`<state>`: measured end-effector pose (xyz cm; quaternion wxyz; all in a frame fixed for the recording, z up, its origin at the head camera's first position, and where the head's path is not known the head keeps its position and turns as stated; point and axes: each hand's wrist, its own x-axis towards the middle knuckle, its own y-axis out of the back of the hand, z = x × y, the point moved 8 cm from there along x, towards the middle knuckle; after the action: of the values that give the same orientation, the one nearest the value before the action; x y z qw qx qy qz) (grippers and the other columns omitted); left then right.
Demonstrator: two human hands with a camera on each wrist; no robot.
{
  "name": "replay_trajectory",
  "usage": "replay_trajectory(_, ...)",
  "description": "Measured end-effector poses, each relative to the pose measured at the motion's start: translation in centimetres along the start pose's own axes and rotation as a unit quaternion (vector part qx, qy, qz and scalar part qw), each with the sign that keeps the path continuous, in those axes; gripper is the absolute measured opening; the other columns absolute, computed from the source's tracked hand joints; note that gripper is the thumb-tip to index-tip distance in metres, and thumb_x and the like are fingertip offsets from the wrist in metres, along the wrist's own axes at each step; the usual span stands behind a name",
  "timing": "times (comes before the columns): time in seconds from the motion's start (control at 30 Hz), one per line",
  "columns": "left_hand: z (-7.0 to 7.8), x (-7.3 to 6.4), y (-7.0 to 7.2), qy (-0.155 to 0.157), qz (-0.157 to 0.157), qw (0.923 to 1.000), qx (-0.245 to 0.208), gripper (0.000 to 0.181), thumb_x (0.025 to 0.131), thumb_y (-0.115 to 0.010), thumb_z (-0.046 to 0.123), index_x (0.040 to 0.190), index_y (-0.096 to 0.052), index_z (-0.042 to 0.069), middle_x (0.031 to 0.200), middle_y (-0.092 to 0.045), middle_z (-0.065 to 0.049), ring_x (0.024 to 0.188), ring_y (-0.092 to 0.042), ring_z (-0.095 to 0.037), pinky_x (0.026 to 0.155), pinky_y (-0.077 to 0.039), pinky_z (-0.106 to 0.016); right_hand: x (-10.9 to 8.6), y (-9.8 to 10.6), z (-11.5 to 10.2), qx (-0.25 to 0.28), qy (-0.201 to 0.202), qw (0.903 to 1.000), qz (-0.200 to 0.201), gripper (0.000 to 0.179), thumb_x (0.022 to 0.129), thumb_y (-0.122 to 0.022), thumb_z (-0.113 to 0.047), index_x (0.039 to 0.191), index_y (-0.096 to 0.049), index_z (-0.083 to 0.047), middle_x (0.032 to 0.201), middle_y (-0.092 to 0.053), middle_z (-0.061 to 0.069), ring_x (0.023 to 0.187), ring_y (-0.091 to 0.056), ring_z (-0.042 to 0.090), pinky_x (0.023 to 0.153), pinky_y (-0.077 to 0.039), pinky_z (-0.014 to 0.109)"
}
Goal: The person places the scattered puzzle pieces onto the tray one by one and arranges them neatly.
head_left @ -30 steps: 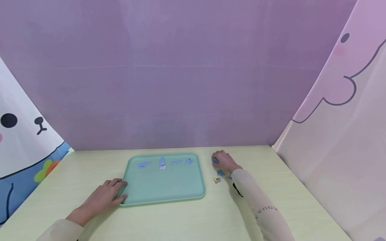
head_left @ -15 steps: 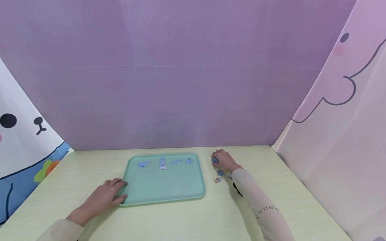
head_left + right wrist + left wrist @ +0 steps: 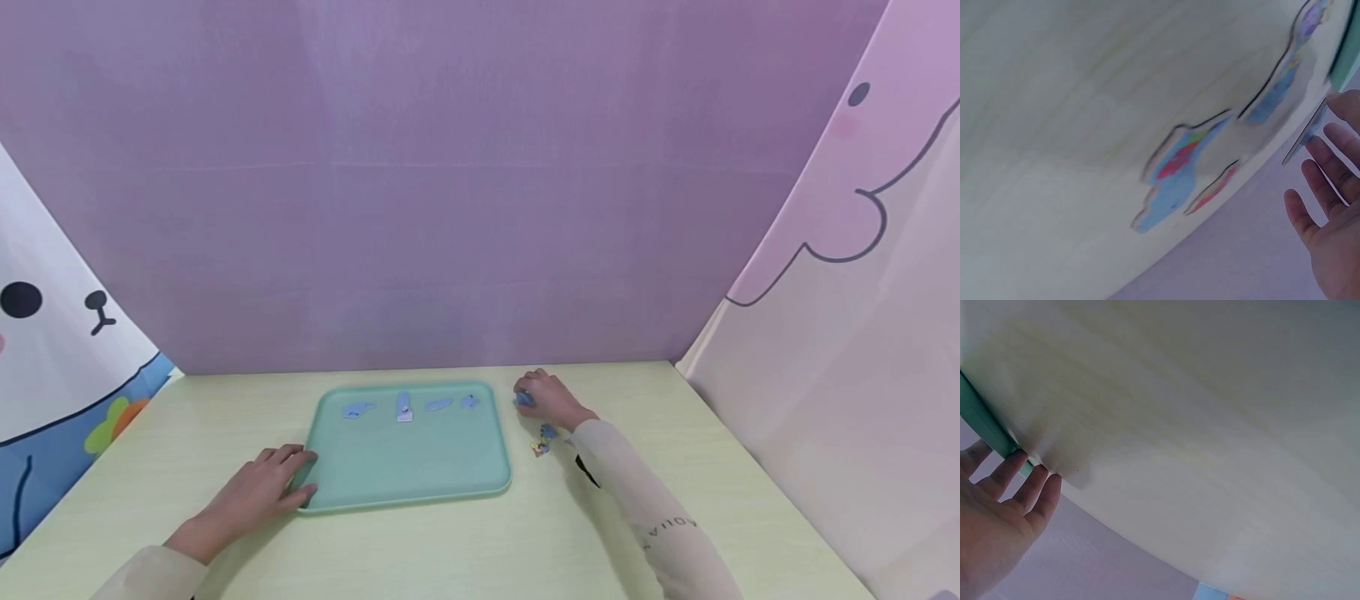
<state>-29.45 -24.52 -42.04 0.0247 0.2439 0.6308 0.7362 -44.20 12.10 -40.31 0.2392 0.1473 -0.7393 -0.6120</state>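
Beyond the right side of the mint-green tray point(image 3: 405, 475), my right hand point(image 3: 553, 400) pinches a flat blue puzzle piece point(image 3: 524, 399) between thumb and fingers. The right wrist view shows that piece point(image 3: 1305, 134) nearly edge-on, raised off the table. My left hand point(image 3: 258, 492) rests with spread, relaxed fingers at the tray's left rim. Along the tray's far side lie several flat bluish pieces in a row, among them an upright strip point(image 3: 404, 407). Nearer my right wrist, a few colourful loose pieces point(image 3: 542, 442) lie on the table.
The pale wooden table point(image 3: 420, 550) meets a purple backdrop point(image 3: 450, 250) at its far edge. Printed cloth panels stand left and right. In the right wrist view, a blue piece with red and green point(image 3: 1175, 178) lies near other loose pieces.
My right hand has moved slightly left toward the tray, carrying the blue puzzle piece. The left hand and the tray have stayed in place.
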Motion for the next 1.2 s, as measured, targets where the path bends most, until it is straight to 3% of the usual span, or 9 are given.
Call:
replay_trajectory(0.4,0.0,0.0,0.0,0.007,-0.006,1.0,-0.002,0.041,0.079,-0.068,0.034,0.11,-0.062,0.008,0.113,-0.059,-0.015,0.097,-0.057,-0.036,0.073,-0.048,-0.051,0.5,0.0,-3.5,0.012,0.062,0.998,-0.006,0.028,0.08,-0.07,-0.017,0.106,-0.065,-0.006,0.107,-0.064,0.006,0.104,-0.052,0.025,0.088,-0.044,0.047)
replay_trajectory(0.67,-0.1,0.0,0.0,0.004,0.001,1.0,0.0,0.04,0.079,-0.068,0.034,0.109,-0.062,0.008,0.112,-0.059,-0.015,0.096,-0.057,-0.036,0.072,-0.048,-0.05,1.0,-0.4,-6.1,-0.024,0.089,0.9955,-0.023,0.03,0.081,-0.069,-0.02,0.109,-0.065,-0.01,0.109,-0.064,0.001,0.104,-0.052,0.019,0.086,-0.045,0.038)
replay_trajectory(0.87,0.0,0.0,0.0,0.004,0.002,1.0,0.0,0.04,0.079,-0.068,0.034,0.109,-0.062,0.008,0.111,-0.059,-0.014,0.096,-0.057,-0.035,0.071,-0.048,-0.05,1.0,-0.9,-8.4,-0.041,0.113,0.9918,-0.044,0.031,0.082,-0.068,-0.022,0.111,-0.064,-0.013,0.111,-0.062,-0.001,0.104,-0.05,0.016,0.087,-0.044,0.038)
replay_trajectory(1.2,0.2,0.0,0.2,-0.004,0.006,1.0,0.001,0.04,0.078,-0.068,0.033,0.108,-0.062,0.008,0.111,-0.059,-0.015,0.095,-0.057,-0.036,0.071,-0.048,-0.05,1.5,-1.2,-12.4,-0.081,0.171,0.9808,-0.047,0.029,0.083,-0.066,-0.026,0.109,-0.064,-0.017,0.108,-0.062,-0.004,0.105,-0.051,0.015,0.091,-0.043,0.037)
